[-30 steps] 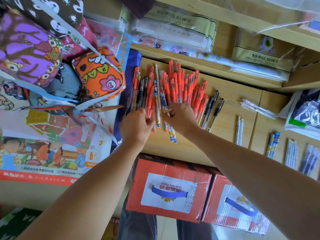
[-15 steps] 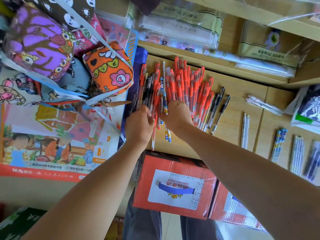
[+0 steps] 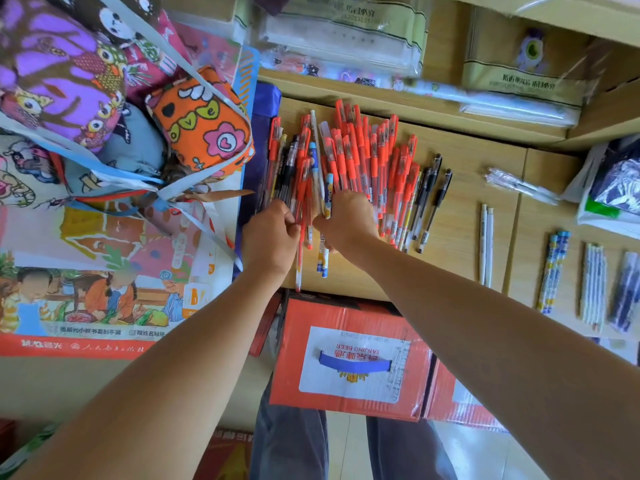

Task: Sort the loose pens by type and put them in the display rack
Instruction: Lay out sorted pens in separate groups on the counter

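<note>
A heap of loose pens, mostly red-capped [image 3: 360, 157], lies on a wooden shelf [image 3: 460, 237], with some black pens [image 3: 433, 199] at its right edge. My left hand [image 3: 270, 237] pinches a red pen [image 3: 300, 251] at the heap's near left side. My right hand [image 3: 346, 220] curls over the heap's near middle, fingers around blue-and-white patterned pens [image 3: 323, 258]. Sorted groups lie to the right: two white pens [image 3: 486, 247], blue patterned pens [image 3: 552, 271] and further white ones [image 3: 594, 285].
Colourful fabric pencil cases [image 3: 204, 123] and a printed poster [image 3: 104, 278] fill the left. Packaged stationery [image 3: 346, 32] sits on the shelf behind. Two red cardboard boxes [image 3: 349, 358] stand below the shelf's front edge. A plastic bag [image 3: 613, 188] lies at the far right.
Both hands stayed at the near edge of the heap, fingering pens. The blue-and-white pens and a red pen shifted slightly under my hands.
</note>
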The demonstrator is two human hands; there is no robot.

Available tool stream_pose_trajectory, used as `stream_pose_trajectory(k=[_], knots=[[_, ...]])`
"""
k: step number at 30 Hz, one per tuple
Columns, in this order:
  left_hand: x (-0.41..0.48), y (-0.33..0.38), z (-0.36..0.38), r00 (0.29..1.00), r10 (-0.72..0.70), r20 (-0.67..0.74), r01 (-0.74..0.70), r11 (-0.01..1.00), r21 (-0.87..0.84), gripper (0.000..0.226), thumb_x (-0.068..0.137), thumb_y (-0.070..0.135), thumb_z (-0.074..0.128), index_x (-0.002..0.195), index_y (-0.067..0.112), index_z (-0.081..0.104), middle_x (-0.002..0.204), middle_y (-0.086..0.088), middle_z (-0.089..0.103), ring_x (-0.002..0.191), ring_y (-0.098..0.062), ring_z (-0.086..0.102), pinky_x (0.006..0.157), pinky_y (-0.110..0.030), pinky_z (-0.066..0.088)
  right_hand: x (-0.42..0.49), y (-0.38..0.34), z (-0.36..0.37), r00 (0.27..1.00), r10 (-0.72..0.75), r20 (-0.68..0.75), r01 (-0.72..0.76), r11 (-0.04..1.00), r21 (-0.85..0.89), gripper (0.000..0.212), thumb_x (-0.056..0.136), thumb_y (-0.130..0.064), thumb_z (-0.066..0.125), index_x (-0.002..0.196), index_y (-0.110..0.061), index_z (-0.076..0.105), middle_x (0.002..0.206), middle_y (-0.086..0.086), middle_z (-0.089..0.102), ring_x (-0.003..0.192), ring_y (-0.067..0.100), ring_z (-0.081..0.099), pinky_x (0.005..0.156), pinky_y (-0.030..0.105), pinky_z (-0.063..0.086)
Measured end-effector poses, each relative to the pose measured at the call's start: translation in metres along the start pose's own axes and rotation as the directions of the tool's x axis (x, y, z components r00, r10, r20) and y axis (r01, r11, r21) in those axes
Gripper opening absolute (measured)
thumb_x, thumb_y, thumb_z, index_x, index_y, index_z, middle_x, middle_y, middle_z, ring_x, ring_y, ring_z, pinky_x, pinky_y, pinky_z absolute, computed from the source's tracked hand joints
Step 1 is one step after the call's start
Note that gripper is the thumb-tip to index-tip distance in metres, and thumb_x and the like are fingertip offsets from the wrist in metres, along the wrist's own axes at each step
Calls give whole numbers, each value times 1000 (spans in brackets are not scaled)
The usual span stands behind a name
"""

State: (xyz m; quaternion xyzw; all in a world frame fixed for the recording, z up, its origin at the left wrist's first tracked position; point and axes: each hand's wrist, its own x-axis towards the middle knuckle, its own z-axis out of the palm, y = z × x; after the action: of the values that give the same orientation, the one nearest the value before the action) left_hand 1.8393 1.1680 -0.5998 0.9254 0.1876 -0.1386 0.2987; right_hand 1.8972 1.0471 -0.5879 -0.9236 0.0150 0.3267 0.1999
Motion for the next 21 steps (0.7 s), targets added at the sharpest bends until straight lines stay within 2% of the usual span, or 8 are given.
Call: stream_pose_trajectory(k=[3, 6, 8, 11, 13, 15, 18, 21], knots=[[0, 2, -4, 1000, -14, 5, 14, 999, -49, 10, 92, 19, 58, 97, 12, 64, 91, -4, 71, 86, -23, 66, 73, -35, 53, -9, 7, -14, 986, -28, 165, -5, 981, 195, 28, 90, -21, 64, 70, -9, 48, 59, 7, 67, 49, 11, 67, 44, 24, 51], [1, 21, -3, 999, -52, -13, 48, 973, -225, 19, 95, 22, 55, 102, 9, 66, 90, -6, 70, 80, -22, 64, 71, -32, 48, -23, 26, -36, 958, -48, 283, -60, 930, 362, 27, 90, -17, 65, 73, -3, 50, 53, 7, 62, 37, 6, 60, 38, 19, 46], [3, 43, 2, 992, -99, 73, 121, 873, -473, 25, 95, 27, 54, 98, 5, 66, 75, -13, 65, 62, -19, 56, 61, -32, 44, -33, 43, -48, 942, -79, 326, -58, 919, 391, 26, 90, -16, 66, 73, -4, 50, 53, 7, 61, 35, 6, 57, 37, 18, 44], [0, 77, 13, 973, -73, 217, 198, 744, -639, 27, 95, 27, 58, 82, 5, 66, 55, 1, 55, 48, -13, 46, 51, -25, 37, -46, 71, -60, 917, -130, 376, -35, 915, 402, 24, 89, -17, 67, 75, -5, 52, 55, 8, 64, 36, 8, 57, 40, 19, 46], [-7, 96, 21, 961, -49, 272, 218, 739, -637, 21, 93, 24, 61, 84, 6, 68, 58, 1, 53, 50, -15, 44, 51, -26, 36, -52, 90, -67, 909, -145, 392, -31, 911, 410, 24, 89, -18, 68, 88, 4, 59, 72, 20, 69, 39, 10, 58, 42, 21, 48], [-14, 113, 31, 953, -44, 299, 239, 717, -655, 16, 93, 18, 61, 86, 5, 68, 59, 0, 50, 46, -10, 43, 48, -23, 37, -57, 111, -73, 909, -147, 390, -42, 899, 436, 30, 89, -20, 67, 98, 7, 60, 83, 25, 70, 42, 12, 59, 43, 22, 48], [-25, 138, 43, 945, -63, 320, 275, 680, -680, 18, 94, 9, 57, 78, 3, 63, 56, -3, 49, 37, -5, 41, 41, -17, 33, -67, 140, -83, 940, -131, 315, -45, 868, 495, 18, 92, -22, 64, 87, -5, 60, 68, 16, 66, 41, 8, 58, 43, 18, 46], [-40, 163, 55, 922, -26, 386, 288, 713, -639, 23, 92, 6, 56, 70, -1, 59, 49, -3, 49, 36, -10, 39, 39, -19, 31, -75, 167, -96, 976, -86, 198, -46, 813, 581, 23, 94, -25, 60, 73, -17, 56, 59, 7, 58, 37, 0, 53, 42, 13, 42]])
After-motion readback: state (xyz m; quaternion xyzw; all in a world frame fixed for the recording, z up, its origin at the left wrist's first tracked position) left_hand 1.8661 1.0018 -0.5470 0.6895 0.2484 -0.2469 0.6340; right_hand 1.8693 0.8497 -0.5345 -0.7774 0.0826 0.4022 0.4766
